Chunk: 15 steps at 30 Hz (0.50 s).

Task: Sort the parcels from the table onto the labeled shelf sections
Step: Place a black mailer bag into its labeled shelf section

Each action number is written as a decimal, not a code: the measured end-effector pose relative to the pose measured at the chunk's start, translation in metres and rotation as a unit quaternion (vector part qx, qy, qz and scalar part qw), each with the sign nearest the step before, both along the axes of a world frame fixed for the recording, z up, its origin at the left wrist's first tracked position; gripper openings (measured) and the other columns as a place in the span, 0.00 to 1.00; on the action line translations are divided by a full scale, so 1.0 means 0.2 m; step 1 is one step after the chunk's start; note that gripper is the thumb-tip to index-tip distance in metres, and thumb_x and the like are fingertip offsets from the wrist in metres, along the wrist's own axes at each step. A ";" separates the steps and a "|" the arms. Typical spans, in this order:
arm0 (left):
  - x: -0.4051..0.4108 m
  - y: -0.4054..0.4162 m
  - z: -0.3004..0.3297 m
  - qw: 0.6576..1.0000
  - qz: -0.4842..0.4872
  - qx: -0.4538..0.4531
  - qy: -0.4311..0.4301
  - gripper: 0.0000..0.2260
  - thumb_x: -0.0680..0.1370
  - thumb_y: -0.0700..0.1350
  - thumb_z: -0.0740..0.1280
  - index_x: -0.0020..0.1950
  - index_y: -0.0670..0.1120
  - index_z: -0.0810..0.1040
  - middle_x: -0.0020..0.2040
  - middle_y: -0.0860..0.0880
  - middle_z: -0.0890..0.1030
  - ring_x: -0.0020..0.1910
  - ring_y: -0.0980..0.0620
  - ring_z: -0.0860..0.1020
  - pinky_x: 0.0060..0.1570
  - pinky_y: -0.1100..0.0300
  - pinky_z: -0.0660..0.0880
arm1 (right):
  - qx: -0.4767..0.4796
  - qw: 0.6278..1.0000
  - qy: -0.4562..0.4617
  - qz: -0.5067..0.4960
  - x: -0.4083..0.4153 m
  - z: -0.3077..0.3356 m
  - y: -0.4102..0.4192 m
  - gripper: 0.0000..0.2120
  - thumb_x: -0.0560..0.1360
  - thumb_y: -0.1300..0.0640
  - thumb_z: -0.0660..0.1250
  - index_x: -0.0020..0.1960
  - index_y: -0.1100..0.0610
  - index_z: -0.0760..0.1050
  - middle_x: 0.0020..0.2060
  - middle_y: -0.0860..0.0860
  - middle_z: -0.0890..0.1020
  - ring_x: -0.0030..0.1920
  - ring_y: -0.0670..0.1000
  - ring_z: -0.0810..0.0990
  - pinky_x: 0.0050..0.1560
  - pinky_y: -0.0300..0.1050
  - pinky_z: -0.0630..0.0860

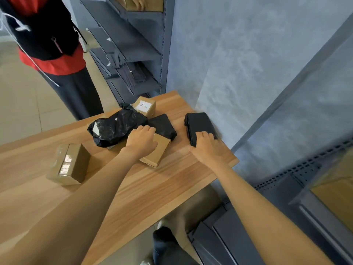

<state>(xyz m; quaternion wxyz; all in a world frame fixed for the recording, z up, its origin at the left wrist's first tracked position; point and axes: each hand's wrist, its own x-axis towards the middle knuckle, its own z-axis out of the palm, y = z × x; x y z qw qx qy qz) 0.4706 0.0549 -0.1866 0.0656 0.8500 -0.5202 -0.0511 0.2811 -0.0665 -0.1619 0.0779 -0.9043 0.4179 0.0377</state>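
Flat on the wooden table (pixel 133 188): left hand (pixel 141 140) spread open atop flat cardboard parcel (pixel 158 152); right hand (pixel 206 146) loosely cupping black rectangular parcel (pixel 198 125), right of the cardboard one.

Table (pixel 133 188): light wood grain. 3 boxes brown: 1 (pixel 69 164) at 9 o'clock, 1 (pixel 158 150) central, 1 (pixel 145 107) white-labelled at 12. Bag (pixel 114 129), flat parcel (pixel 163 126) and case (pixel 198 125): black. Shelves (pixel 129 41) blue-grey.
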 end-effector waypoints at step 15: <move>0.18 -0.38 -0.48 0.995 0.002 0.090 0.037 0.24 0.80 0.57 0.58 0.71 0.44 0.68 0.70 0.44 0.69 0.70 0.43 0.65 0.69 0.49 0.62 | 0.029 0.995 0.037 -0.086 0.19 -0.48 -0.43 0.25 0.77 0.45 0.65 0.68 0.58 0.66 0.66 0.55 0.71 0.66 0.58 0.68 0.61 0.54 0.69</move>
